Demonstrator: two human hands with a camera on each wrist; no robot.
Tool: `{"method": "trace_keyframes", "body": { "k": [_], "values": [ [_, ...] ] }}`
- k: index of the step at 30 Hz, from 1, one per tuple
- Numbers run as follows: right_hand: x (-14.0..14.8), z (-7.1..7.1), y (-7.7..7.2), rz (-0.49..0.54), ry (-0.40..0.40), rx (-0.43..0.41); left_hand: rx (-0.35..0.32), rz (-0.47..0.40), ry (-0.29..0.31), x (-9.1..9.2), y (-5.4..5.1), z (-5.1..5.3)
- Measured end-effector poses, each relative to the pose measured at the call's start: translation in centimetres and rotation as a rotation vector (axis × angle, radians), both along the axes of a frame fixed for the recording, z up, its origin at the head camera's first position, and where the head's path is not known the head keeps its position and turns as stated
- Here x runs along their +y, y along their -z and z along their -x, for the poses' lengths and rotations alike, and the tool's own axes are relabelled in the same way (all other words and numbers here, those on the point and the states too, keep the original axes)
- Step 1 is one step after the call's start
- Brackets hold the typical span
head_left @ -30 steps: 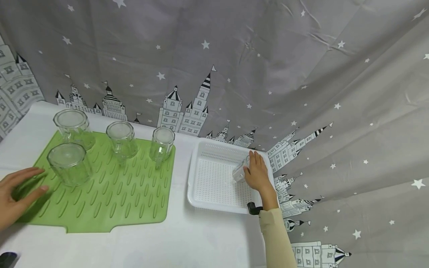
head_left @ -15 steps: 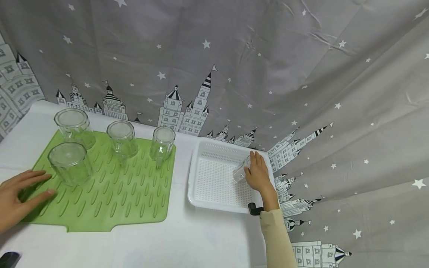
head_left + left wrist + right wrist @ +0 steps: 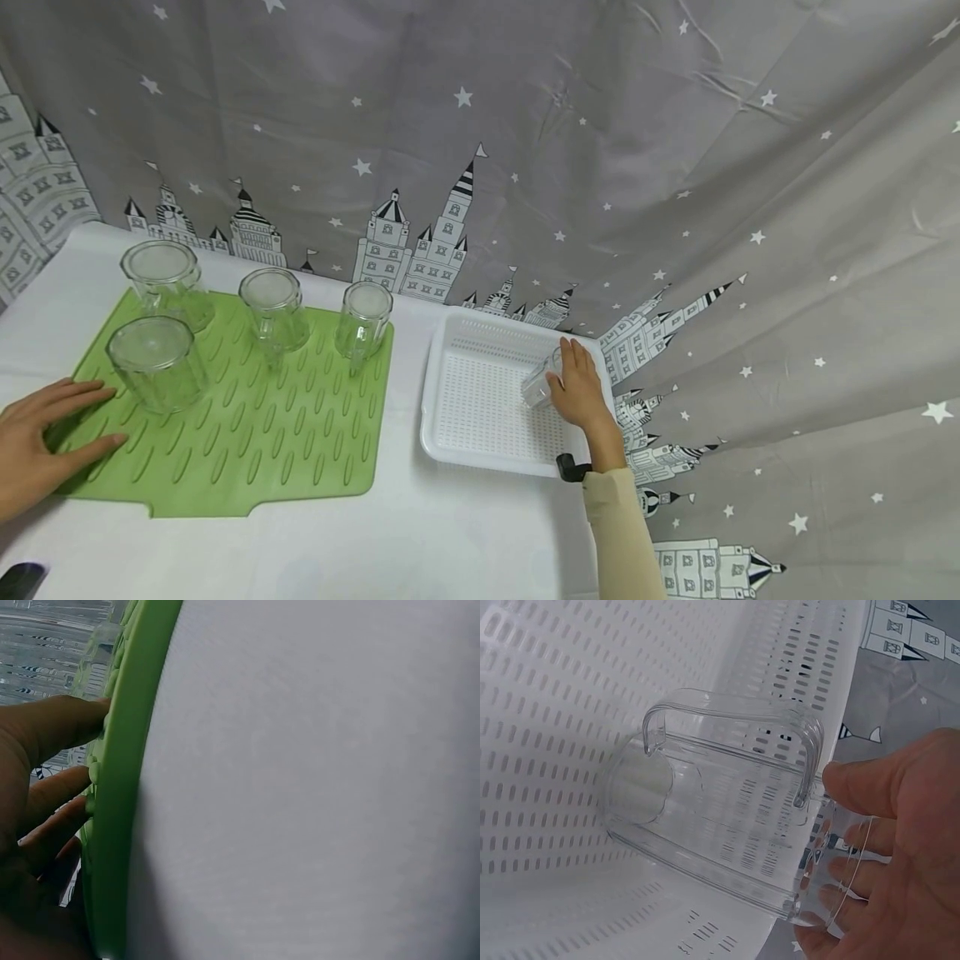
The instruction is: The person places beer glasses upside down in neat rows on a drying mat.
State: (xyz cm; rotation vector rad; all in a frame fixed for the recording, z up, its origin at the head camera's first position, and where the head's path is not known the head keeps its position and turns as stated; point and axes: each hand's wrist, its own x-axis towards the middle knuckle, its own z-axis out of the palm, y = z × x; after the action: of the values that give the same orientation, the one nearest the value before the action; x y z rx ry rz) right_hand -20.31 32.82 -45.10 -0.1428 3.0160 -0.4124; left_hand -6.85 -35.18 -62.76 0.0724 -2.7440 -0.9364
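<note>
My right hand [image 3: 577, 387] grips the rim end of a clear glass mug [image 3: 536, 387], thumb on one side and fingers round the other. The mug leans inside a white perforated plastic basket [image 3: 426, 417]; its handle [image 3: 727, 705] shows in the right wrist view. My left hand [image 3: 45, 437] rests at the left edge of a green ridged mat [image 3: 247, 467], thumb and fingers spread. Its fingertips touch the mat in the left wrist view. Nearest to that hand stands a wide glass mug [image 3: 159, 367], apart from the fingers.
Three more glass mugs stand along the mat's back: a wide one [image 3: 168, 283], a middle one [image 3: 273, 308] and a narrow one [image 3: 363, 321]. A white cloth [image 3: 420, 542] covers the table. A grey castle-print curtain [image 3: 637, 167] borders the back and right. A dark object [image 3: 22, 579] lies lower left.
My left hand has moved a little to the right onto the mat's edge, mostly in the first half second. My right hand and the mug have stayed nearly still.
</note>
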Motion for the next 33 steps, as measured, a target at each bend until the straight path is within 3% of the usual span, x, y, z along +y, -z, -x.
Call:
{"method": "trace_keyframes", "body": {
  "k": [6, 18, 33],
  "values": [
    [0.3, 0.1, -0.2, 0.042, -0.020, -0.009, 0.026, 0.001, 0.006, -0.1, 0.3, 0.0],
    [1.7, 0.0, -0.2, 0.189, 0.039, -0.044, -0.023, -0.021, -0.012, 0.3, -0.4, -0.2],
    [2.0, 0.3, 0.5, 0.273, 0.099, 0.079, -0.037, -0.043, 0.004, 0.4, -0.7, -0.3]
  ]
}}
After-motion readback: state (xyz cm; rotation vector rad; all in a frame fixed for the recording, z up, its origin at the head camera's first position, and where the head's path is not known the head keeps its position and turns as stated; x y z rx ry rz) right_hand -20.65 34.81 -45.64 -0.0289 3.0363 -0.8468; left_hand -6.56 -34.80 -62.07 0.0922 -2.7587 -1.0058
